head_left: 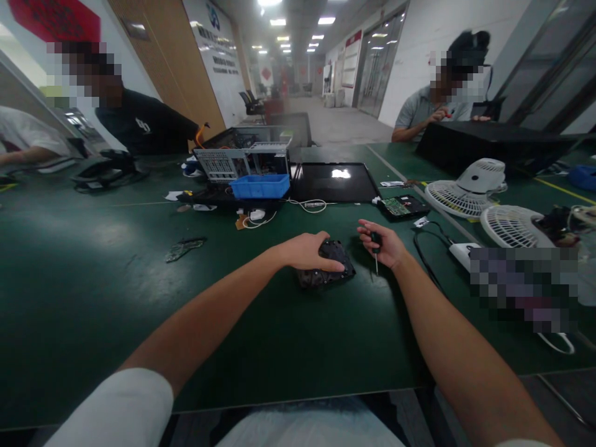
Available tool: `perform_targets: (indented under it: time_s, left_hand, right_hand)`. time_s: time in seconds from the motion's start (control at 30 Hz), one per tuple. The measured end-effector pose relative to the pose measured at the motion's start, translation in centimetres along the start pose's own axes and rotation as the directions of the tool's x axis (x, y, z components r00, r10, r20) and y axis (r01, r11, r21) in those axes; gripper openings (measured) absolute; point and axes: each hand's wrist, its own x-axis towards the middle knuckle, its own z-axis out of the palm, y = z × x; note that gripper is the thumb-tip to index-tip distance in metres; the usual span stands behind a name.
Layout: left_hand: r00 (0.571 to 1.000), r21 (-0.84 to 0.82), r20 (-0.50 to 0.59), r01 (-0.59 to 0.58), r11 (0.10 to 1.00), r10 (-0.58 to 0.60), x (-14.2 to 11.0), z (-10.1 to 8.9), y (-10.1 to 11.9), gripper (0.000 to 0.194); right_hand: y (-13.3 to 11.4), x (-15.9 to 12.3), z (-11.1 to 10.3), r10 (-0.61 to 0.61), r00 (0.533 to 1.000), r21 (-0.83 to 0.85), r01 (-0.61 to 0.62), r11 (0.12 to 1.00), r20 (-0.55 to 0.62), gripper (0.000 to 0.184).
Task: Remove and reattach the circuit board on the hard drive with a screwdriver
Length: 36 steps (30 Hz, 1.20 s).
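Note:
A dark, boxy device (321, 279) with small screws along its face lies on the green table in front of me. My left hand (305, 251) grips it from the left, thumb across its near side and fingers over the far edge. To its right, my right hand (390, 247) is closed round a small screwdriver (376, 239). The screwdriver's dark handle is in my fingers and its thin metal shaft points down, apart from the device. Where the tip ends against the tabletop, I cannot tell exactly.
Beyond the device stand an open computer case (223, 164), a blue tray (261, 186) and a flat black panel (333, 186). A circuit board unit (403, 207) and white fans (465, 192) lie right; a board piece (185, 249) lies left. Other people sit across the table.

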Motion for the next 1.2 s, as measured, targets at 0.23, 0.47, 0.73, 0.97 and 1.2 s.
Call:
perform_targets:
  time_s: [0.23,0.47,0.73,0.97,1.2]
  left_hand:
    - [0.995,0.252,-0.063,-0.064,0.966,0.082,-2.2,4.0,1.6,0.141]
    - [0.980,0.160,-0.136,-0.126,0.979,0.148,-2.9,3.9,-1.3,0.129]
    - [0.746,0.216,-0.577,0.531,0.819,-0.332,-12.3,-0.3,-19.2,0.053]
    - [0.530,0.059,-0.555,0.793,0.606,-0.641,-21.5,-1.1,-26.9,0.068]
    - [0.528,0.037,-0.550,0.789,0.613,-0.647,-21.4,-0.7,-27.4,0.050]
  right_hand:
    - [-0.3,0.7,-0.7,0.066,0.998,0.142,-0.066,0.988,0.005,0.026]
    - [-0.4,0.8,-0.6,0.131,0.991,0.193,-0.132,0.972,0.020,0.026]
    - [-0.1,0.9,-0.3,0.114,0.993,0.184,-0.111,0.977,-0.005,0.023]
    - [0.0,1.3,-0.4,0.121,0.993,0.144,-0.118,0.983,-0.013,0.022]
    - [0.0,1.0,-0.2,0.113,0.993,0.131,-0.109,0.985,-0.024,0.024]
